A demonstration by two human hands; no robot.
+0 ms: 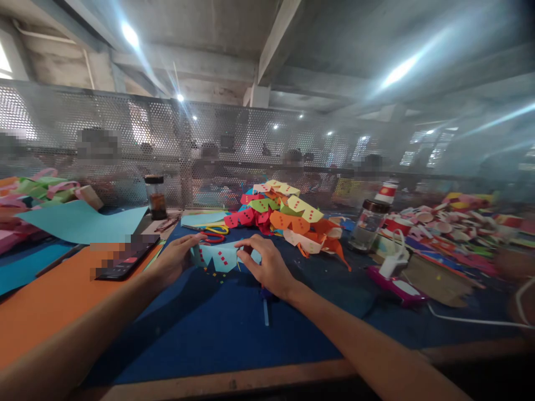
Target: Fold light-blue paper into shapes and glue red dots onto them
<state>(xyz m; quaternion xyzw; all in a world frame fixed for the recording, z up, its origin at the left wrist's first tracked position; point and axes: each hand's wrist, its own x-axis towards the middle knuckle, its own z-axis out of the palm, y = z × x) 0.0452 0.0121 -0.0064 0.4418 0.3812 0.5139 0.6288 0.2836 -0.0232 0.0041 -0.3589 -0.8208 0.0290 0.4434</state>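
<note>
A light blue paper crown piece (219, 257) with zigzag points and small red squares stands on the dark blue table cover (217, 328). My left hand (175, 259) pinches its left end. My right hand (267, 264) pinches its right end, fingers curled over the top edge. Just behind the piece lie red-handled scissors (214, 238) and yellow-handled scissors (217, 228). Beyond them is a heap of finished paper crown pieces (288, 214) in red, orange, yellow and green.
A phone (125, 259) lies on orange paper (50, 301) at left, near a teal sheet (83, 223) and a dark jar (155, 196). A bottle (368, 223), a pink phone with white charger (395, 278) and paper scraps sit right. People sit behind a mesh screen (234, 145).
</note>
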